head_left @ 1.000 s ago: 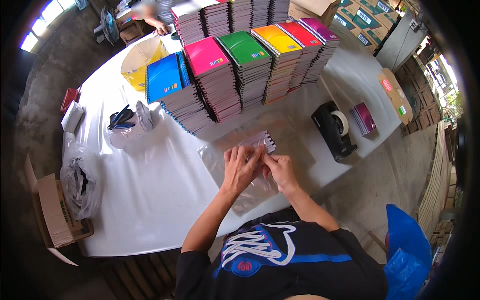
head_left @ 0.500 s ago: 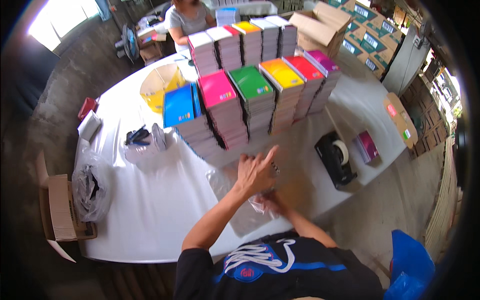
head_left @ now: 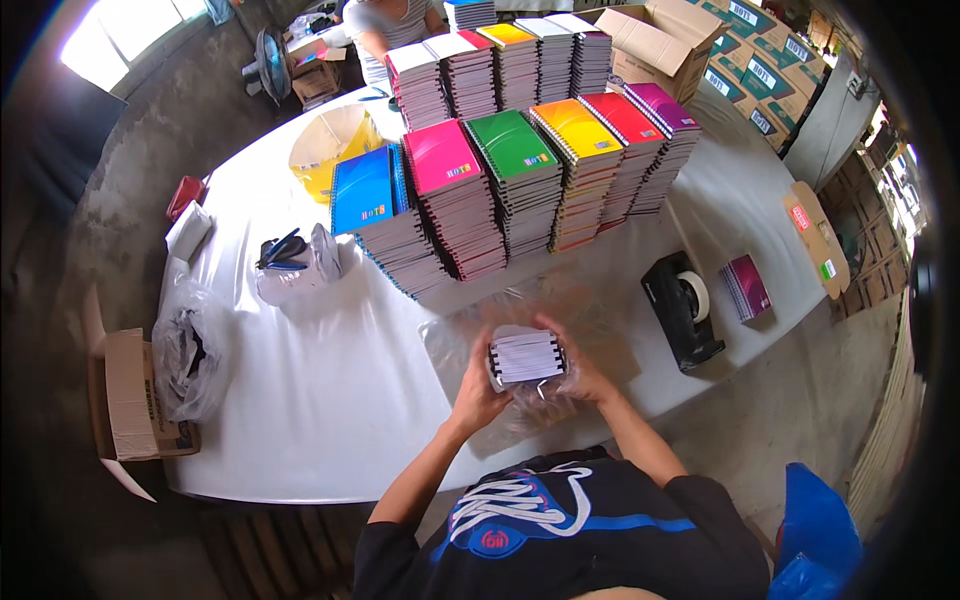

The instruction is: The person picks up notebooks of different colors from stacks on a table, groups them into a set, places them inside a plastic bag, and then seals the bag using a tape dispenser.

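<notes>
Between both hands, over the near edge of the white table, is a small stack of spiral notebooks (head_left: 527, 357) with its white page edges facing me and dark coils at both sides. My left hand (head_left: 480, 388) is closed round the left side of the stack. The right side is gripped by my right hand (head_left: 583, 374), which also touches crinkled clear plastic below the stack. Clear plastic bags (head_left: 455, 345) lie flat on the table under and around my hands. Whether the stack is inside a bag is hard to see.
Tall piles of coloured notebooks (head_left: 520, 180) stand ahead. To the right are a black tape dispenser (head_left: 680, 310) and a purple notebook stack (head_left: 745, 287). A cut-open yellow container (head_left: 335, 150), tools in a holder (head_left: 290, 265) and a plastic bundle (head_left: 190, 360) sit left. Another person (head_left: 385, 35) is beyond.
My left hand, before stretched out over the plastic, now grips the stack's left side. My right hand has come up to its right side, and the page edges now face me. The view has shifted slightly.
</notes>
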Available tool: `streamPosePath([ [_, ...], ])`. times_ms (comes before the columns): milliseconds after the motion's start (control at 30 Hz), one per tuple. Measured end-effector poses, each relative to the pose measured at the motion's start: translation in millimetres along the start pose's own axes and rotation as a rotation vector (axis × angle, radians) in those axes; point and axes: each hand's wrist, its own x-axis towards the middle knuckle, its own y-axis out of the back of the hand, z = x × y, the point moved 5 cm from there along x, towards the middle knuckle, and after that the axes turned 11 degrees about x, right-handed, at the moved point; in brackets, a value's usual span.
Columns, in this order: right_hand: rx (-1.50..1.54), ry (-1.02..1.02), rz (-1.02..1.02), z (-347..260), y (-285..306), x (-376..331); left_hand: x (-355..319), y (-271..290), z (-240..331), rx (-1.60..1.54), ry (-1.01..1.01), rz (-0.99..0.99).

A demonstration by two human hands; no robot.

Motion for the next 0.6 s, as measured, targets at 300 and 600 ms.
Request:
streamPosePath([
  [300, -0.67, 0.367, -0.148, -117.9, -30.1, 17.0, 18.1, 54.1, 85.5, 0.595, -0.738, 0.02],
  [600, -0.931, 0.352, -0.08, -105.4, -11.4, -15.6, 4.1, 42.5, -0.4, 0.082, -0.221, -0.036],
])
